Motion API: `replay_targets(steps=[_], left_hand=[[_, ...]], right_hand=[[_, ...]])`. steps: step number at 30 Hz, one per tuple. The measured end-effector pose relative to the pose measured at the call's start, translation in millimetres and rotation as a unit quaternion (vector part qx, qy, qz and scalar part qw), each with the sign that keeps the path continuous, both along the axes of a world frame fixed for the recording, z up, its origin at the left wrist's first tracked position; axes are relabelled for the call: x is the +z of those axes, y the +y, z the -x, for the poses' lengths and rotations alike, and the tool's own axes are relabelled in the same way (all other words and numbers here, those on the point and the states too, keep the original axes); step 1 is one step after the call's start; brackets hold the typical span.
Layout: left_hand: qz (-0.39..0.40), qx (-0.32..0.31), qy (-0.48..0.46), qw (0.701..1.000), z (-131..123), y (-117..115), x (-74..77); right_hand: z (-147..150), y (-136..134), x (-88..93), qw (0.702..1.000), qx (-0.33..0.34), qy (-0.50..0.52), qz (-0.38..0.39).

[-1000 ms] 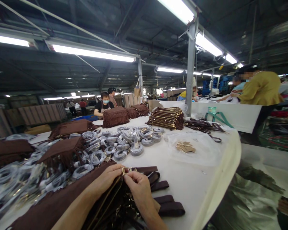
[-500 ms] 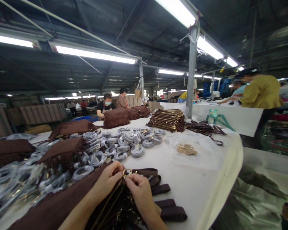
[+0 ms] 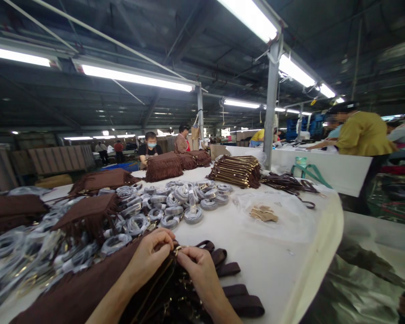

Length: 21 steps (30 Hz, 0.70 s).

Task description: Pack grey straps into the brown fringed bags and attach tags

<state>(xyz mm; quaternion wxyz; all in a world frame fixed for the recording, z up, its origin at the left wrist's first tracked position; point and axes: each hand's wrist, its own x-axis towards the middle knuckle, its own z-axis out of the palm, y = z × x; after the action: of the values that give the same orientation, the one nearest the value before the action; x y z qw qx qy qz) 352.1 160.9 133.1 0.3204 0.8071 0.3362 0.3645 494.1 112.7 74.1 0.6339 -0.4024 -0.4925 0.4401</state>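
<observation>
My left hand (image 3: 151, 252) is closed in a pinch at a small gold metal clasp (image 3: 177, 249) on a dark brown strap. My right hand (image 3: 199, 267) pinches the same clasp from the other side, thumb against forefinger. Fingertips cover most of the clasp, so its exact shape is hard to make out. Under both hands lies a stack of brown bags (image 3: 97, 281) with gold zippers and metal fittings. Brown strap loops (image 3: 245, 305) stick out to the right of my right wrist.
Plastic-wrapped coiled straps (image 3: 192, 215) cover the table's left and middle. Fringed brown bags (image 3: 164, 166) and a zippered stack (image 3: 236, 171) stand farther back. Tan scraps (image 3: 263, 213) lie on clear plastic. The table edge (image 3: 319, 270) curves at right. Co-workers are beyond.
The gold clasp, standing up between my fingers before, now sits lower and is mostly covered. A strap loop beside my right hand has dropped. Both hands stay close together.
</observation>
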Motion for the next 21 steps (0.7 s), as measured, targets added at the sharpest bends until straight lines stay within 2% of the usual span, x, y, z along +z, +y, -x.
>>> replay_targets(steps=[7,16,21], left_hand=[[-0.023,-0.003,0.027,0.999,-2,-2,4.0],[-0.094,-0.015,0.081,0.992,-5,-5,-2.7],[-0.094,0.011,0.031,0.995,-3,0,-7.1]], right_hand=[[-2,0,3.3,1.000,0.003,-0.010,-0.016],[-3,-3,-1.9,0.999,-0.016,-0.041,-0.017],[-9,-5,-4.2,0.999,0.020,-0.026,-0.002]])
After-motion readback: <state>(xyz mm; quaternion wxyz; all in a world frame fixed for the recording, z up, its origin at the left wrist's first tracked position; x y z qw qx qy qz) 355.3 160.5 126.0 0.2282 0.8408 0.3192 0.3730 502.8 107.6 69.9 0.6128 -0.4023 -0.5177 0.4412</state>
